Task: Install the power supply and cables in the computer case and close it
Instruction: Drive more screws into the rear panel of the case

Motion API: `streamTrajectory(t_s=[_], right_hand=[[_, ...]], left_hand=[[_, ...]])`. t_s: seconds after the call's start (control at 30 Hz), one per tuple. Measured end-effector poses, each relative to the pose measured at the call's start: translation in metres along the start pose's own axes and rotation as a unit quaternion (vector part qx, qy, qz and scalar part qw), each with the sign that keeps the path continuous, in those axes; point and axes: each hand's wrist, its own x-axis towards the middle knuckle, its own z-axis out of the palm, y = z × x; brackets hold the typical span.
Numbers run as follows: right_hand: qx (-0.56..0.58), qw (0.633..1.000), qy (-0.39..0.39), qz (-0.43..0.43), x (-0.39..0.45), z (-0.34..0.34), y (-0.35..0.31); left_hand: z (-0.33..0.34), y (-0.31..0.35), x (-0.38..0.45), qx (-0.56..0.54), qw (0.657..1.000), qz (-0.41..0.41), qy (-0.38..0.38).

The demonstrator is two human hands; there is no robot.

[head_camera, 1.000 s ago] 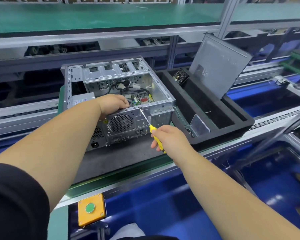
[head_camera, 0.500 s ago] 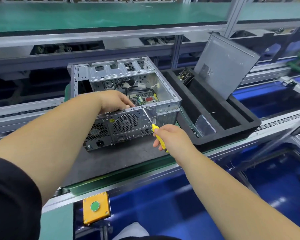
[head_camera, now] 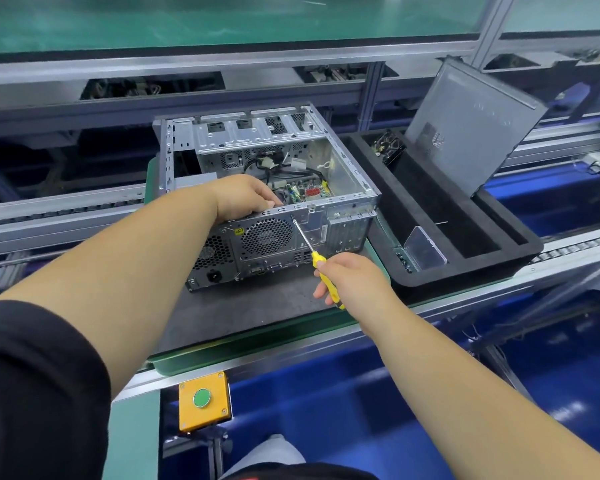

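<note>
While left hand grips the open computer case rear rim on the worktop to steady it, right hand grasps yellow screwdriver, tip at rear-panel screw, likely fastening the power supply.

Yellow-handled screwdriver, silver case, blk foam tray.

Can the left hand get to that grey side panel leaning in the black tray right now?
Probably not: the left hand rests on the open metal computer case, which stands between it and the grey side panel.
</note>
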Motion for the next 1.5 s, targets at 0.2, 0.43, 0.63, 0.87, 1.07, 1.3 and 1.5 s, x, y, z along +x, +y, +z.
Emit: streamTrajectory(t_s=[0.2, 0.43, 0.63, 0.87, 1.07, 1.3, 1.5], right_hand=[[0.003, 1.0, 0.005, 0.007, -0.003, 0.001, 0.0], [0.001, 1.0, 0.004, 0.015, -0.004, 0.002, -0.002], [0.012, 1.0, 0.011, 0.013, -0.001, 0.004, -0.003], [0.014, 1.0, 0.012, 0.023, -0.002, 0.004, -0.004], [0.017, 0.999, 0.008, 0.03, 0.0, 0.005, -0.008], [0.01, 0.999, 0.004, 0.034, 0.0, 0.008, -0.01], [0.027, 0.999, 0.016, 0.025, 0.0, 0.008, -0.012]], left_hand=[[0.002, -0.002, -0.002, -0.008, 1.0, 0.012, 0.009], [0.0, -0.004, -0.004, -0.018, 1.0, 0.009, 0.008], [0.002, -0.006, -0.002, -0.023, 1.0, 0.012, 0.014], [0.004, -0.005, 0.0, -0.023, 1.0, 0.007, 0.015], [0.005, -0.005, 0.0, -0.03, 0.999, 0.015, 0.014], [0.006, -0.005, 0.0, -0.029, 0.999, 0.014, 0.023], [0.006, -0.007, 0.001, -0.038, 0.999, 0.021, 0.023]])
